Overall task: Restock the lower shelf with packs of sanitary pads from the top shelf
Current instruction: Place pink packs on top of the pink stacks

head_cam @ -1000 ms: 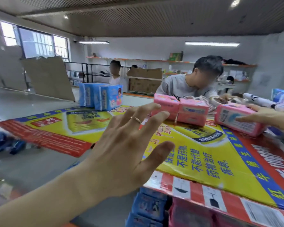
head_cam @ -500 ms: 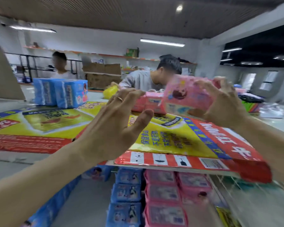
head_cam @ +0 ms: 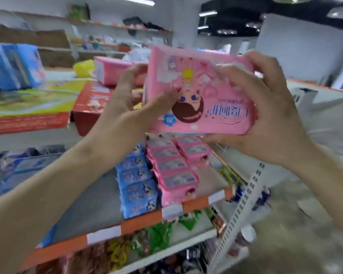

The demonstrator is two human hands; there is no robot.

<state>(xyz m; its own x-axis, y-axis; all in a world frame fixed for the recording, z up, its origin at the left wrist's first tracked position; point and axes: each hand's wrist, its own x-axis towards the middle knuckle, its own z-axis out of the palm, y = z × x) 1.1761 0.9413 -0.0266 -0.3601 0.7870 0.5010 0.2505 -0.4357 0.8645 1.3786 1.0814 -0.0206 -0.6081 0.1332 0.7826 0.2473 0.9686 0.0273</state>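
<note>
Here, pink pack [head_cam: 198, 91] upside down between both hands' fingers [head_cam: 236, 80].

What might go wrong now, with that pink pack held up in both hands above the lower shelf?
The pink pack is held upside down by the left hand and right hand; it may get shelved with its print inverted. The pink rows on the lower shelf look tightly packed, so pushing it in could knock the front packs off the edge.
</note>
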